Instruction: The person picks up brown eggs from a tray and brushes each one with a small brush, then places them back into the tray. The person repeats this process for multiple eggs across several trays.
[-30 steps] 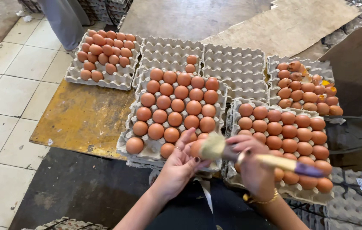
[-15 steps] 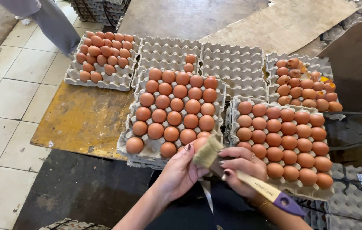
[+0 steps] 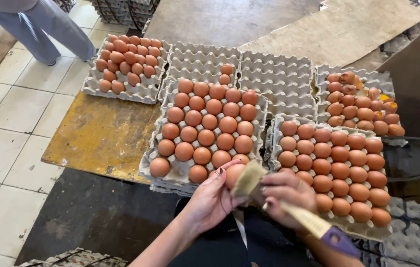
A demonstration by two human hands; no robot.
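Since half a second ago the brush [image 3: 289,207] has swung round, its bristle head now lying flat against the egg [image 3: 233,174], and the person in grey trousers [image 3: 46,27] has stepped further into view at the far left. The egg sits in the left hand [image 3: 212,198], fingers curled under and around it, just in front of the middle tray [image 3: 170,170]. The right hand [image 3: 284,193] is closed around the brush's pale handle, purple end pointing back toward the body.

As I judge it, brushing is well along: the middle tray is nearly full of brown eggs, and the tray to its right [image 3: 368,230] is full. Behind the middle tray, grey trays [image 3: 277,74] stand almost empty. Far right of these, one tray [image 3: 385,81] holds cracked, yolk-smeared eggs; far left, another [image 3: 138,91] is part-filled on the yellow surface [image 3: 101,133].
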